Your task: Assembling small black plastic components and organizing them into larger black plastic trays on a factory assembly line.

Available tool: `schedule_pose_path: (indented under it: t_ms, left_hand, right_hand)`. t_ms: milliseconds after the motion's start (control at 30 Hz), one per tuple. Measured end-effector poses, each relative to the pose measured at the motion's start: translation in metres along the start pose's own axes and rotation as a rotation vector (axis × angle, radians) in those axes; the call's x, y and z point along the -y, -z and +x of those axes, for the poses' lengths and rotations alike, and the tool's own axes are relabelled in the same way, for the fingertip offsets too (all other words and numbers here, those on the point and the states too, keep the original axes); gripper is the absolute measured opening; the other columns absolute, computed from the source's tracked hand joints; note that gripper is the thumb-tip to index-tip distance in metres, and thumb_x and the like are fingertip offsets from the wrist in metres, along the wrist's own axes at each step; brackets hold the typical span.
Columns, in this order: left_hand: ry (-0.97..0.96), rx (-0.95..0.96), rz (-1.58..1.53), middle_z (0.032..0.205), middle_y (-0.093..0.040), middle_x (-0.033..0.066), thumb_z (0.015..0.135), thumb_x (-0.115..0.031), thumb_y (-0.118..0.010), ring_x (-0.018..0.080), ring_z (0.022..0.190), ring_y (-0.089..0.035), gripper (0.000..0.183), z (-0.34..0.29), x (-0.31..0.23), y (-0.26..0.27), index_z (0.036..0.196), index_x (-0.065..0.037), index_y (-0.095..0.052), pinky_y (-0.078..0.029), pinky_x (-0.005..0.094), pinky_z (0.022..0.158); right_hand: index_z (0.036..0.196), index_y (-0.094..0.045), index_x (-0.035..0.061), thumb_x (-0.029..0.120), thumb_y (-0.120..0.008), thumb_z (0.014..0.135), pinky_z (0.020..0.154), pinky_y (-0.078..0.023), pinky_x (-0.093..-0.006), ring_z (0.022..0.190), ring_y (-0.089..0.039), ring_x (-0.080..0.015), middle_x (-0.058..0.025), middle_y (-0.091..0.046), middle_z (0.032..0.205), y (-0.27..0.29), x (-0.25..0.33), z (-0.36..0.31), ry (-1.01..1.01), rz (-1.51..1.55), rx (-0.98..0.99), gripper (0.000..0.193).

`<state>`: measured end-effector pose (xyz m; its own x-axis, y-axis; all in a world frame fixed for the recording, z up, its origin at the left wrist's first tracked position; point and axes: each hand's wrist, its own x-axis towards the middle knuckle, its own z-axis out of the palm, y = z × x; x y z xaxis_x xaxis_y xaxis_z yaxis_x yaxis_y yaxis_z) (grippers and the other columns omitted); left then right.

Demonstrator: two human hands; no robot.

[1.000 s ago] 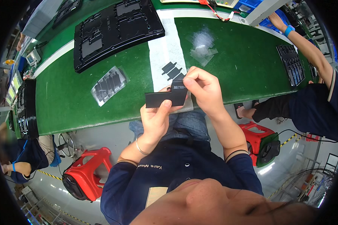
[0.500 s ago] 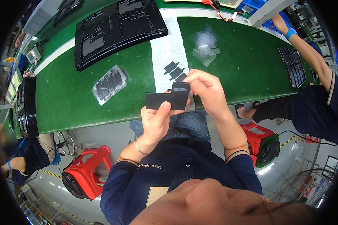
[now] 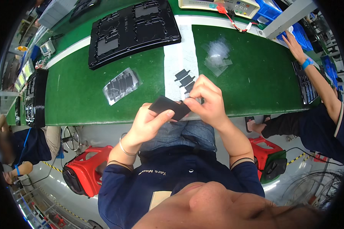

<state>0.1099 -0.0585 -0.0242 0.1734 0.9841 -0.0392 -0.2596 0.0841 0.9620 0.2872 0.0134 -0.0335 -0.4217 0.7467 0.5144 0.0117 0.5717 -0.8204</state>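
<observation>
The left hand (image 3: 147, 123) grips a flat black L-shaped piece (image 3: 167, 107), tilted, by the green workbench's (image 3: 80, 112) near edge; the right hand (image 3: 208, 102) pinches narrowly at its right end.

I see a sheet (image 3: 172, 61) running across the desk (image 3: 256, 91), die-cut pieces (image 3: 186, 80) on its nearer part. Plastic films (image 3: 218, 55) lie right of the sheet; left of it sits the tray stack (image 3: 135, 34), bagged strips (image 3: 121, 86) before that. Over the near edge, between left hand (image 3: 147, 123) and right hand (image 3: 207, 102), is a panel (image 3: 170, 107).

Black L-shaped piece (image 3: 167, 105) in left fingers (image 3: 166, 115)
</observation>
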Motion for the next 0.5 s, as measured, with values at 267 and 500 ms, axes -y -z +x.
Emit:
schedule_pose_path:
  t_ms: [267,500]
  left_hand:
    - [-0.448,-0.039,1.288,0.066,-0.059,0.0156,0.075,-0.018,-0.065,0.0292,0.06,-0.06,0.02,0.063,-0.057,0.022,0.083,-0.001,-0.059,-0.046,0.0333,0.051]
    - [-0.884,-0.333,1.604,0.081,-0.065,0.0119,0.077,-0.013,-0.06,0.0256,0.069,-0.064,0.017,0.164,-0.039,0.088,0.092,-0.005,-0.064,-0.051,0.0321,0.061]
  right_hand:
    - [0.09,-0.059,0.0017,0.018,-0.071,0.068,0.072,-0.045,-0.0336,0.084,-0.056,-0.0254,-0.012,-0.059,0.089,0.017,-0.01,-0.013,-0.01,-0.157,0.051,0.03]
    - [0.109,-0.052,-0.0036,0.031,-0.069,0.066,0.095,-0.035,-0.0412,0.115,-0.044,-0.0291,-0.0156,-0.049,0.12,0.0,-0.007,-0.016,0.119,-0.68,0.377,0.058]
